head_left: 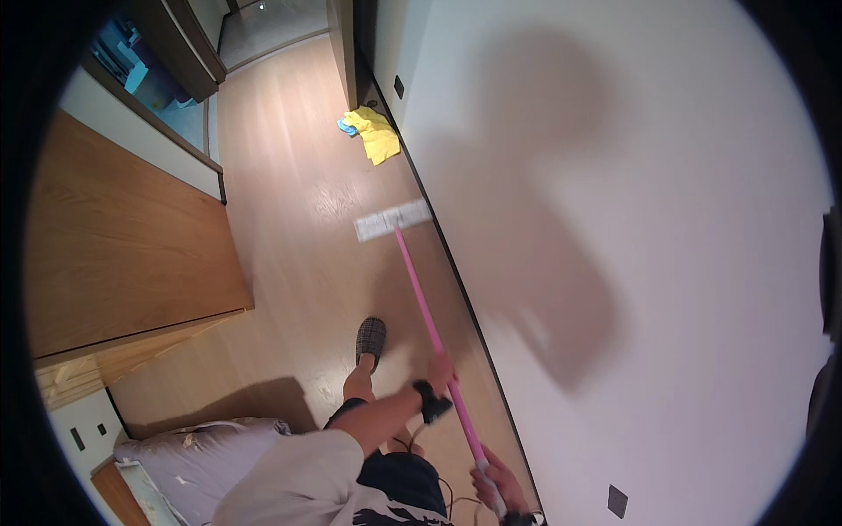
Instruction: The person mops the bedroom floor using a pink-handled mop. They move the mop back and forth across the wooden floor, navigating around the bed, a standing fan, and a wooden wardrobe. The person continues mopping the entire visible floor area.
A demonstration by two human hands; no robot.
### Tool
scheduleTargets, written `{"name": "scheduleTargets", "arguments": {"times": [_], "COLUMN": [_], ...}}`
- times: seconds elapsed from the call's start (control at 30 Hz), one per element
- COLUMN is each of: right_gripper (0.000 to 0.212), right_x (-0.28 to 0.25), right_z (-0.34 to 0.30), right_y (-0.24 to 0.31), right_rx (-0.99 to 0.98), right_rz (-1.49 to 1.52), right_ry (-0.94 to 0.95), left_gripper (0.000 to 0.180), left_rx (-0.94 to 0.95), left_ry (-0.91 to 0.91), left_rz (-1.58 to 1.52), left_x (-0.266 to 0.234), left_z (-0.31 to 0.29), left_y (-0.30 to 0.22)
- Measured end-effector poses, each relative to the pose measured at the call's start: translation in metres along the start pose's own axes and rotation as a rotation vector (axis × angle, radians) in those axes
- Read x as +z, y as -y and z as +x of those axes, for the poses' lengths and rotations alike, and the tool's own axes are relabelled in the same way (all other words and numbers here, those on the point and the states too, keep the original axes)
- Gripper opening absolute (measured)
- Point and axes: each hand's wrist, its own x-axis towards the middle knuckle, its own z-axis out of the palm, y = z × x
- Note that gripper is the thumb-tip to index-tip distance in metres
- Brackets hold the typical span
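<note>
A flat mop with a long pink pole slants down across the floor from my hands. Its pale rectangular mop head lies on the wood floor, one end close to the black skirting at the foot of the wall. My left hand is closed round the middle of the pole, a dark band on that wrist. Nearer to me, my right hand wraps round the grey grip at the pole's upper end. A yellow cloth lies crumpled on the floor beyond the mop head, a small blue piece beside it.
A white wall runs along the right, with my shadow on it. To the left stands a wooden cabinet. A bed with a grey-purple cover is at the lower left. Doorways open at the far end. My slippered foot is on the floor.
</note>
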Motion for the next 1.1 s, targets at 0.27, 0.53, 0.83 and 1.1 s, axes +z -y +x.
{"name": "scheduleTargets", "arguments": {"times": [0.27, 0.53, 0.83, 1.1], "right_gripper": [0.071, 0.069, 0.079, 0.073], "right_x": [0.099, 0.002, -0.040, 0.119], "right_z": [0.188, 0.096, -0.036, 0.175], "right_y": [0.032, -0.039, -0.075, -0.029], "right_rx": [-0.053, 0.035, 0.178, 0.187], "right_rz": [0.133, 0.024, -0.242, -0.191], "right_ry": [0.217, 0.129, -0.042, 0.114], "left_gripper": [0.036, 0.052, 0.044, 0.047], "left_rx": [0.358, 0.164, -0.198, 0.052], "left_ry": [0.113, -0.119, -0.257, -0.269], "left_rz": [0.280, 0.068, -0.400, -0.296], "left_x": [-0.148, -0.108, -0.068, -0.226], "left_z": [0.218, 0.050, -0.109, 0.055], "left_y": [-0.129, -0.028, 0.069, -0.105]}}
